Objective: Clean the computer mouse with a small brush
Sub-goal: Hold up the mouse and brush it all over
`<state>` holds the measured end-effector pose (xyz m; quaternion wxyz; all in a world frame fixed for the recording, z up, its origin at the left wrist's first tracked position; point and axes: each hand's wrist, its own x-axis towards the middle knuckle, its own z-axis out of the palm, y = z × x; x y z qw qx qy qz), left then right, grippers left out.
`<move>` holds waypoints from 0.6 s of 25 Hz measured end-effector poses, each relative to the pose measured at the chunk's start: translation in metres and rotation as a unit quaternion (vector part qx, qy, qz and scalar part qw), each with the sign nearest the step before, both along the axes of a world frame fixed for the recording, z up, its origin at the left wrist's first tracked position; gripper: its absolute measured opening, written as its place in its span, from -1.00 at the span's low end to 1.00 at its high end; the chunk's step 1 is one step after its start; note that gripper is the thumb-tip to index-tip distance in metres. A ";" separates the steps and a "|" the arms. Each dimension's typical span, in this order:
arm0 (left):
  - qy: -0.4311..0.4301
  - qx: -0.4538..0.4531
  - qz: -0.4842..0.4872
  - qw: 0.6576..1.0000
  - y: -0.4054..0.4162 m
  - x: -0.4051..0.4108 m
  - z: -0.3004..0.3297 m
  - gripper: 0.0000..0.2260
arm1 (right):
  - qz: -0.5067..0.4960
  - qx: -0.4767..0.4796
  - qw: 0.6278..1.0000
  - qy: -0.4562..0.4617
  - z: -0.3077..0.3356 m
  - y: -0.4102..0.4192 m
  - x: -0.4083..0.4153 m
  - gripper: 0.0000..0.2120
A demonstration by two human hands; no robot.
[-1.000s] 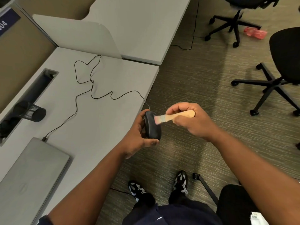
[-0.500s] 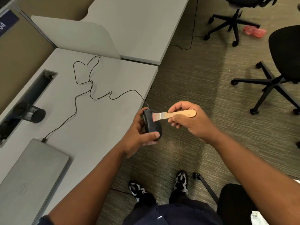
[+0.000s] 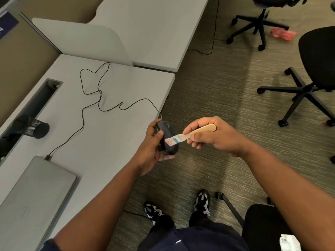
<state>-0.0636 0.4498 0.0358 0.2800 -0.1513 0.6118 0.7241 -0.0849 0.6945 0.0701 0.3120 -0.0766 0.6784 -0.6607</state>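
Note:
A black wired computer mouse [image 3: 167, 132] is held in the air just off the desk's right edge, gripped by my left hand [image 3: 151, 147] with fingers behind it and the thumb under its near end. My right hand [image 3: 212, 135] grips the wooden handle of a small brush [image 3: 192, 135]. The brush's pale bristles lie against the lower part of the mouse's top face. The mouse's thin black cable [image 3: 101, 104] runs in loops across the grey desk [image 3: 108, 142] to a closed grey laptop [image 3: 32, 194].
A black mesh pen cup [image 3: 33, 126] lies on its side by the desk's cable slot. Black office chairs [image 3: 308, 84] stand on the carpet to the right, another at the back. A pink object [image 3: 282, 33] lies on the floor. My feet and a chair base are below.
The brush has swept down the mouse from near its upper end to its lower part. My left hand turned the mouse a little, showing more of its top face.

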 end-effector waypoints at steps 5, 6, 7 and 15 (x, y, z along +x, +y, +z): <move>0.005 0.004 0.012 1.000 0.003 0.000 0.001 -0.68 | 0.061 0.035 0.998 0.005 -0.004 -0.005 0.002 -0.84; 0.005 0.006 0.017 1.000 0.003 -0.001 0.001 -0.68 | 0.066 0.050 0.997 0.008 -0.005 -0.004 0.002 -0.84; 0.004 0.009 0.023 1.000 0.003 -0.001 0.001 -0.69 | 0.065 0.063 0.996 0.011 -0.006 -0.003 0.001 -0.84; -0.003 0.005 0.032 0.999 0.001 -0.002 0.001 -0.66 | 0.058 0.017 0.998 0.033 0.000 0.001 0.002 -0.83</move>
